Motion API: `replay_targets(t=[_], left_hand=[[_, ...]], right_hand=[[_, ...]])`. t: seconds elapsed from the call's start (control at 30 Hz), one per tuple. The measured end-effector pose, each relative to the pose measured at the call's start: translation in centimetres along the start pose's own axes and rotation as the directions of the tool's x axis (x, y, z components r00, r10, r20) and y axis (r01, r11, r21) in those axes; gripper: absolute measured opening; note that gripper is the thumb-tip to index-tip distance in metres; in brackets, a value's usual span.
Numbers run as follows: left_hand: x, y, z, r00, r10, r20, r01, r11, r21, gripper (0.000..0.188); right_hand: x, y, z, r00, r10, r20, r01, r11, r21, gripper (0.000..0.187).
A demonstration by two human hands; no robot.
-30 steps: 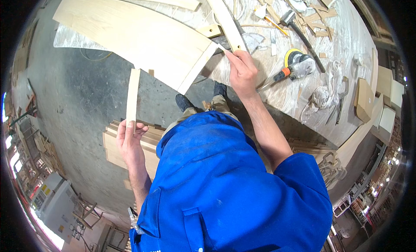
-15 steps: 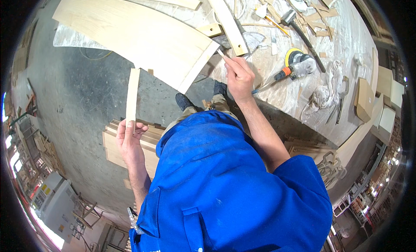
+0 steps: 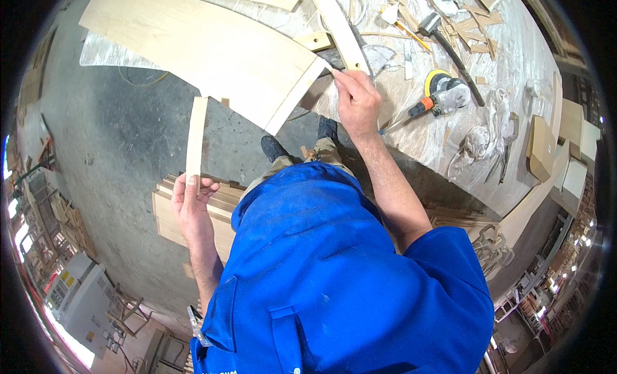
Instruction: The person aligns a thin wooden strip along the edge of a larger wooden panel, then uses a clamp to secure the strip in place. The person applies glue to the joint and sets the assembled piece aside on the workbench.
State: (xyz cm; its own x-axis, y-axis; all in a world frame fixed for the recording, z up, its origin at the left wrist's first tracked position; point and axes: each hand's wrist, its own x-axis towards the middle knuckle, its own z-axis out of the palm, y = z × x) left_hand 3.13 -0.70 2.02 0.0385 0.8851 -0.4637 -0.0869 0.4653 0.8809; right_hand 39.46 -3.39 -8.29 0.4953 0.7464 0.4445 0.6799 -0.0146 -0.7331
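My left hand point(image 3: 193, 203) pinches the lower end of a narrow, pale wooden strip point(image 3: 196, 136) between thumb and fingers. The strip stands up from the hand, its far end close to the edge of a large curved wooden panel point(image 3: 193, 39). A whitish band point(image 3: 297, 96) runs along the panel's near right end. At that end's upper corner is my right hand point(image 3: 357, 100), closed with its fingertips together on a thin pale stick that is mostly hidden. Whether the stick touches the corner, I cannot tell.
On the worktable point(image 3: 411, 142) at right lie a sander point(image 3: 443, 94), a black mallet point(image 3: 453, 52), wood scraps point(image 3: 479, 36) and crumpled plastic point(image 3: 475, 142). A long wooden bar point(image 3: 337, 27) lies beside the panel. Stacked boards point(image 3: 170, 210) sit low by my left hand.
My right hand has moved slightly up and right, and the pale stick in it now shows less. My left hand and its strip have barely shifted.
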Motion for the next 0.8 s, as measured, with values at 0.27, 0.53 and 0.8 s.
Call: replay_targets(t=[0.27,0.53,0.8], left_hand=[[-0.2,0.1,0.0,1.000,-0.006,-0.003,0.006,1.000,0.012,0.014],[-0.1,0.1,0.4,1.000,0.015,-0.023,-0.015,1.000,0.006,0.016],[-0.7,-0.4,-0.2,0.999,0.018,-0.035,-0.019,1.000,-0.007,0.015]], right_hand=[[-2.6,-1.4,-0.8,0.995,-0.055,0.079,0.056,0.998,-0.016,0.023],[-1.7,-2.4,-1.1,0.997,-0.050,0.052,0.049,0.998,0.031,0.025],[-2.7,-2.9,-0.1,0.988,-0.049,0.148,0.045,0.999,0.031,0.024]])
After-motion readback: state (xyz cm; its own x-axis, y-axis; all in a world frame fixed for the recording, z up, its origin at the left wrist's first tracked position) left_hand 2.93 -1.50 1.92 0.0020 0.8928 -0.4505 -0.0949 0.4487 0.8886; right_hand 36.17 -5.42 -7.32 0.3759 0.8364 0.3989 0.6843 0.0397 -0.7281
